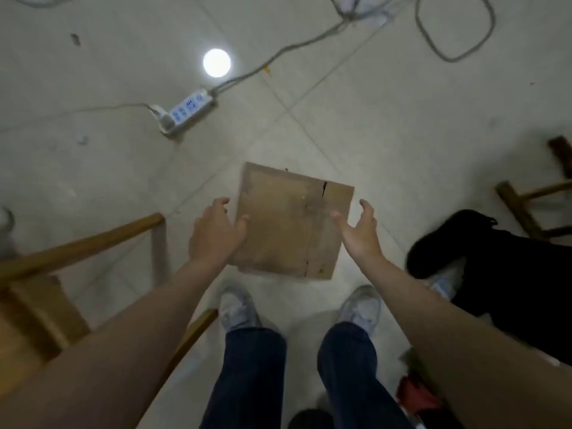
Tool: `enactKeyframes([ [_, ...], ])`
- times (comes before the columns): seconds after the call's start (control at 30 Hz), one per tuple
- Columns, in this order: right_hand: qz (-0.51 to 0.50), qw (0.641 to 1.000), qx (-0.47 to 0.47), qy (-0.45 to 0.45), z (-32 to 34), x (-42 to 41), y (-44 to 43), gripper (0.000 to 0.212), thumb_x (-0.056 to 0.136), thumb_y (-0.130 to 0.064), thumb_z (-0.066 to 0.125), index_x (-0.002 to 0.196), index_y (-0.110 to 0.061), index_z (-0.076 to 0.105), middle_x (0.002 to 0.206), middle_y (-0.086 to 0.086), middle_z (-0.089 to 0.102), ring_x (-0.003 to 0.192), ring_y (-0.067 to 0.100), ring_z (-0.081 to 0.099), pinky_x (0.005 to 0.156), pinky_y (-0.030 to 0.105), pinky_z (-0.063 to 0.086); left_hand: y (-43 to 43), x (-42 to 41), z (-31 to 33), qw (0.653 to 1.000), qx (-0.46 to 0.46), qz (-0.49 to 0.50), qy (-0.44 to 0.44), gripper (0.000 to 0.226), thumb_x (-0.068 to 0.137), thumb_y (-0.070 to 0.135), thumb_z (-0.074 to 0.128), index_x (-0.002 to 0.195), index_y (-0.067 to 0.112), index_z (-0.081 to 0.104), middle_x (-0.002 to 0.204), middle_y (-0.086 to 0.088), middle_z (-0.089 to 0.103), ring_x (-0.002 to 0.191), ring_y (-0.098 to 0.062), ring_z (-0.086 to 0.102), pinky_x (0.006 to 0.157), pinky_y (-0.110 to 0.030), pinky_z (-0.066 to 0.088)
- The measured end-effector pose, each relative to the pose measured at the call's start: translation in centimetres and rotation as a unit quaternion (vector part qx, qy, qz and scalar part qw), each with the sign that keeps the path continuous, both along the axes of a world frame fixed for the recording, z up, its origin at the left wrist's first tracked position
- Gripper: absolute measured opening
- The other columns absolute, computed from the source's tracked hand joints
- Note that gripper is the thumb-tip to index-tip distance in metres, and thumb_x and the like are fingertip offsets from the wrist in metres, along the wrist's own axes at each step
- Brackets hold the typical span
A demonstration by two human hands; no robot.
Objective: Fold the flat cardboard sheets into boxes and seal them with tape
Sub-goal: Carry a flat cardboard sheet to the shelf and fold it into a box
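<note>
Tiled floor (402, 134); power strip (188, 111); cables (294, 46)

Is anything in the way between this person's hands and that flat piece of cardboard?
Nothing visible is. The left hand and right hand are open at either side of the cardboard sheet, their thumbs overlapping it. The power strip lies well beyond the sheet, the wooden frame off to the left.

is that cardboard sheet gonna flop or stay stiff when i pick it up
Probably mostly stiff: the cardboard sheet looks flat, with straight edges. It may bend along the slits and the crease line running across it. Likely light, since it looks thin.
</note>
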State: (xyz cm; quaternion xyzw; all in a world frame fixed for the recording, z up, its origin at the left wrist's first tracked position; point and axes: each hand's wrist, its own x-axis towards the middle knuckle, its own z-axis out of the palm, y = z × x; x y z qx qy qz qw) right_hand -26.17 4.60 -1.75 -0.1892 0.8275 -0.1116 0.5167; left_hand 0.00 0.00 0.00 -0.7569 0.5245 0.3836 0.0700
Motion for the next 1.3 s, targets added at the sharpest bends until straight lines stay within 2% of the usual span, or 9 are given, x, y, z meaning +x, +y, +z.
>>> enactKeyframes([
  [0.13,-0.066,0.997,0.038,0.005,-9.6,0.2,1.6,0.098,0.082,-0.060,0.073,0.157,-0.030,0.017,0.160,0.011,0.027,0.142,0.037,0.036,0.112,0.051,0.039,1.7,-0.3,-10.1,0.996,0.049,0.069,0.003,0.075,0.088,0.052,0.065,0.149,0.020,0.037,0.144,-0.009,0.052,0.131,-0.035,0.048,0.104,-0.053,0.045],
  [0.3,-0.095,0.993,0.060,0.039,-19.1,-0.1,4.3,0.122,0.066,-0.064,0.085,0.158,-0.029,0.012,0.162,0.011,0.024,0.145,0.041,0.031,0.112,0.059,0.037,3.4,-1.3,-19.8,0.988,0.049,0.137,-0.047,0.105,0.078,0.057,0.077,0.157,0.021,0.017,0.163,-0.007,0.016,0.149,-0.034,0.014,0.112,-0.060,0.030],
  [0.4,-0.098,0.991,0.071,0.055,-22.7,-0.1,5.3,0.132,0.063,-0.059,0.089,0.159,-0.024,0.006,0.162,0.013,0.023,0.147,0.041,0.025,0.115,0.055,0.031,4.1,-1.5,-23.8,0.984,0.054,0.169,-0.023,0.119,0.070,0.056,0.083,0.158,0.026,0.009,0.163,-0.007,0.021,0.149,-0.033,0.016,0.114,-0.062,0.026],
  [0.53,-0.122,0.985,0.093,0.076,-25.0,0.6,5.4,0.141,0.058,-0.055,0.093,0.158,-0.024,-0.002,0.160,0.015,0.020,0.147,0.041,0.021,0.115,0.057,0.026,4.6,-2.2,-26.4,0.985,0.063,0.159,-0.019,0.118,0.071,0.050,0.085,0.156,0.026,0.006,0.154,-0.015,0.028,0.141,-0.036,0.027,0.111,-0.057,0.031],
  [0.63,-0.118,0.982,0.105,0.101,-24.9,0.3,5.7,0.135,0.058,-0.054,0.094,0.156,-0.017,0.008,0.154,0.016,0.021,0.144,0.040,0.023,0.112,0.053,0.031,4.8,-2.3,-26.1,0.985,0.054,0.161,-0.040,0.116,0.071,0.048,0.085,0.155,0.023,0.009,0.149,-0.016,0.029,0.138,-0.038,0.029,0.107,-0.056,0.034],
  [0.8,-0.053,0.990,0.035,0.128,-20.3,-1.2,4.5,0.098,0.066,-0.049,0.092,0.137,-0.005,0.041,0.139,0.014,0.038,0.122,0.037,0.051,0.097,0.045,0.049,4.0,-2.1,-21.5,0.979,0.043,0.192,-0.044,0.121,0.069,0.048,0.088,0.156,0.014,0.011,0.153,-0.017,0.027,0.141,-0.038,0.026,0.110,-0.055,0.033],
  [0.93,-0.072,0.985,-0.066,0.141,-12.8,-2.1,0.1,0.084,0.070,-0.041,0.091,0.130,-0.006,0.042,0.132,0.010,0.051,0.119,0.032,0.055,0.091,0.039,0.046,0.6,-3.3,-14.3,0.973,0.014,0.232,-0.006,0.124,0.070,0.046,0.088,0.157,0.008,0.009,0.157,-0.018,0.024,0.144,-0.038,0.023,0.113,-0.051,0.030],
  [1.03,-0.079,0.980,-0.116,0.144,-6.9,-2.8,-4.0,0.084,0.069,-0.041,0.091,0.128,-0.009,0.040,0.131,0.009,0.054,0.121,0.030,0.055,0.092,0.037,0.047,-3.1,-4.2,-8.7,0.970,-0.035,0.238,0.012,0.114,0.068,0.047,0.087,0.152,0.006,0.022,0.151,-0.016,0.030,0.140,-0.037,0.028,0.110,-0.047,0.034],
  [1.3,-0.083,0.953,-0.261,0.133,18.2,-3.4,-17.9,0.081,0.071,-0.039,0.090,0.128,-0.010,0.039,0.124,0.002,0.054,0.111,0.020,0.055,0.089,0.031,0.045,-16.7,-4.0,15.7,0.949,-0.170,0.248,0.101,0.101,0.071,0.042,0.087,0.146,0.008,0.028,0.149,-0.014,0.034,0.141,-0.034,0.030,0.111,-0.042,0.032],
])
